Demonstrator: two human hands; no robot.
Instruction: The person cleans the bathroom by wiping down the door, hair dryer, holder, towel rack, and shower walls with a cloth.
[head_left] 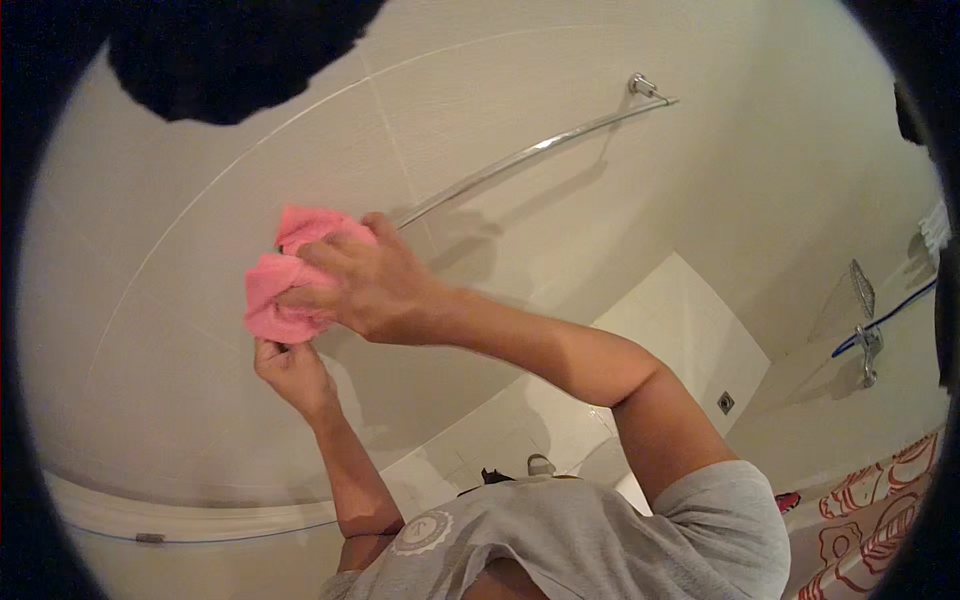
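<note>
A pink cloth [285, 290], bunched into folds, is at the left end of the visible stretch of a chrome towel bar [520, 158] on the wall. My right hand [370, 280] is closed on the cloth from its right side, fingers pressed into the folds. Just below, my left hand [296, 378] is closed, with its curled fingertips at the cloth's lower edge. The cloth and my right hand hide the bar's left end.
A chrome wall mount [642, 84] carries the bar's far end. To the right are a hand shower [862, 290], a tap [868, 355] and a blue hose [880, 322]. A floor drain [726, 403] lies below. A red-patterned curtain [870, 520] hangs at lower right.
</note>
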